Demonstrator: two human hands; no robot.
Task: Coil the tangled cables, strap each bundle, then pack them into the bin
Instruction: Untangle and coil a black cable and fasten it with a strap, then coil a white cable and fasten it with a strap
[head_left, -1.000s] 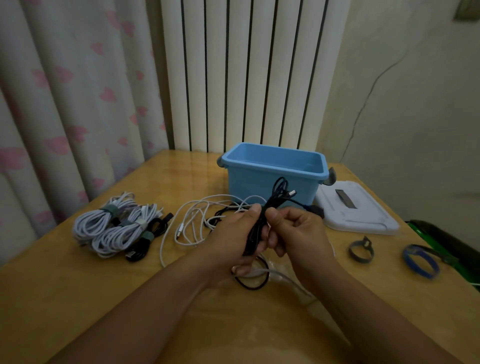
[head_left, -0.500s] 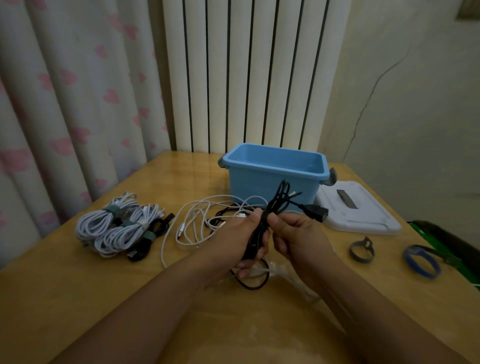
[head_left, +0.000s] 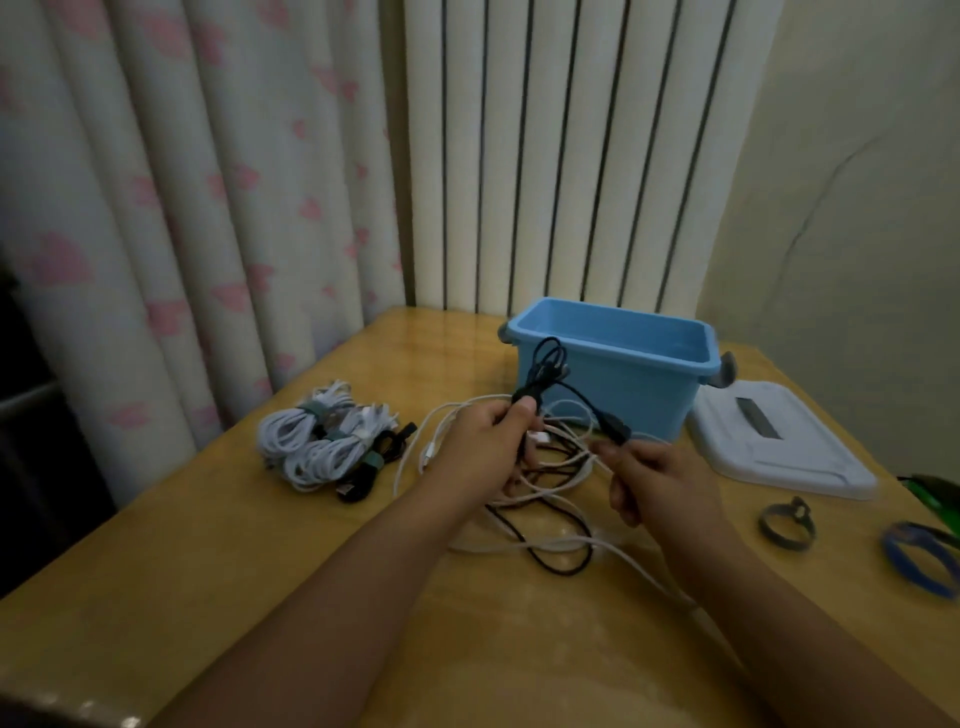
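My left hand (head_left: 480, 447) grips a folded black cable (head_left: 543, 371) whose loops stick up in front of the blue bin (head_left: 613, 364). My right hand (head_left: 657, 483) pinches that cable's plug end (head_left: 613, 428), a little to the right of the left hand. Under both hands a tangle of white and black cables (head_left: 545, 499) lies on the wooden table (head_left: 260, 597). Strapped bundles (head_left: 322, 441), white and black, lie at the left. The bin stands open at the back of the table.
The bin's white lid (head_left: 779, 441) lies flat to the right of the bin. A grey strap (head_left: 784, 522) and a blue strap (head_left: 919, 561) lie near the right edge, with something green (head_left: 935, 488) beyond them. Curtain and radiator stand behind the table.
My hands have drawn apart: the right one has slid along the black cable to its plug end, to the right. The camera has turned a little to the left.
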